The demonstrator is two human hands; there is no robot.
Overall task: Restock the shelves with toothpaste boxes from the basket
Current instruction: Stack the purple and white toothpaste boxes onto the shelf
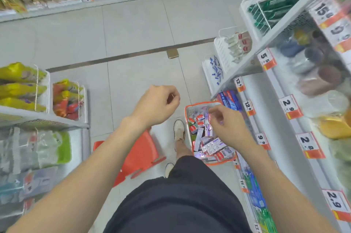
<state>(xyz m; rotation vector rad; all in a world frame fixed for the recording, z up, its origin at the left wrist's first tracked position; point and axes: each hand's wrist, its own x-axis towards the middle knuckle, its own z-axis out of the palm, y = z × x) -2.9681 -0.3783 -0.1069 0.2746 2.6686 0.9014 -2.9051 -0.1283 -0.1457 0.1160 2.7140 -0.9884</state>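
An orange-rimmed basket (186,118) stands on the floor by my right foot, against the right-hand shelf unit. It holds several toothpaste boxes (210,146), red-white and purple-white, lying jumbled. My right hand (227,125) hangs over the basket's far half, palm down, fingers loosely curled. I see no box held in them. My left hand (157,103) is raised over the bare floor left of the basket, fingers loosely curled, holding nothing. Blue and red toothpaste boxes (230,99) lie on the low shelf just beyond the basket.
An orange plastic stool (138,154) stands by my left leg. White shelves with price tags (290,107) rise on the right. A wire rack of snack bags (22,88) is on the left. A small gold plate (172,54) sits in the tiled floor ahead.
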